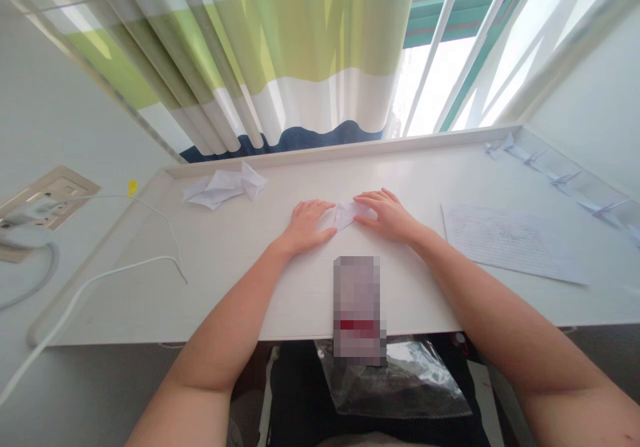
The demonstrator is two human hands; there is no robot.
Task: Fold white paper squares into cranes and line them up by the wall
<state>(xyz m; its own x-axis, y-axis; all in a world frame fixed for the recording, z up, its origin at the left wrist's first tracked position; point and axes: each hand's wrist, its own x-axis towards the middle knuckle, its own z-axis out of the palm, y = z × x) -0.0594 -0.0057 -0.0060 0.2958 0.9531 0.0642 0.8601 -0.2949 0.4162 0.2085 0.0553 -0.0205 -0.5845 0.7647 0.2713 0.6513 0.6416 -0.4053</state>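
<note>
A small folded piece of white paper (344,215) lies on the white desk between my two hands. My left hand (309,225) has its thumb and fingers closed on the paper's left end. On the other end, the thumb and fingers of my right hand (385,215) pinch the paper from the right. Creases show across its middle, while both ends are partly covered by my fingers. Several folded white paper pieces (225,185) lie in a loose heap beyond my left hand. To the right of my right forearm rests a sheet of paper with writing (505,237).
Several pointed folded papers (563,180) line the desk's right side. A pixelated, blurred-out object (357,293) overlaps the front edge, above a clear plastic bag (400,387) over my lap. White cables (125,265) run from a wall socket (55,200) on the left. A curtain (300,40) hangs behind.
</note>
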